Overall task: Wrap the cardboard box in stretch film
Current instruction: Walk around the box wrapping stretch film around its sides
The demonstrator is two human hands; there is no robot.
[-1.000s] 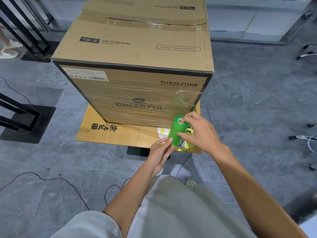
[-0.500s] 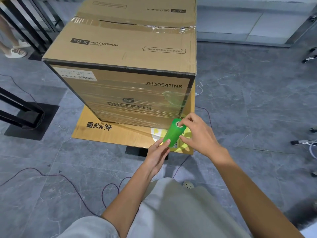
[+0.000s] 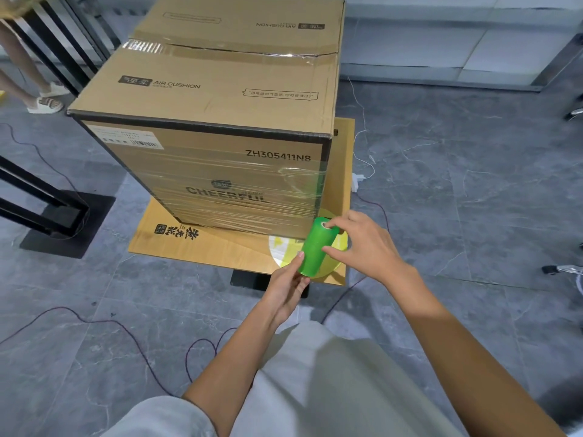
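**Desk:** Where is the box from your seat?

**Operator:** I have the cardboard box [image 3: 220, 99] at 12 o'clock. It stands on a flat cardboard sheet [image 3: 189, 244], which lies on a small black pedestal [image 3: 252, 280]. Clear film [image 3: 252, 200] bands the lower part of its near face. The taped top shows plain cardboard.

**Desk:** And the hands?

**Operator:** Both are on the green roll of stretch film [image 3: 315, 247], just off the box's near right corner, at about 5 o'clock from the box. The left hand [image 3: 284, 288] pinches the roll's lower end with its fingertips. The right hand [image 3: 362, 247] curls over the upper end, with its thumb on the side. The roll is tilted, top end toward the box. I cannot tell whether film runs from the roll to the box.

**Desk:** Anything in the way?

**Operator:** Dark cables [image 3: 126, 329] loop over the grey floor at 7 o'clock, close to the wearer's legs. A thin white cord [image 3: 362, 146] lies at 1 o'clock beside the sheet. A black metal frame [image 3: 47, 209] stands at 9 o'clock and chair castors [image 3: 561, 269] at 3 o'clock. Another person's sandalled feet [image 3: 47, 102] are at 10 o'clock, well apart from the box.
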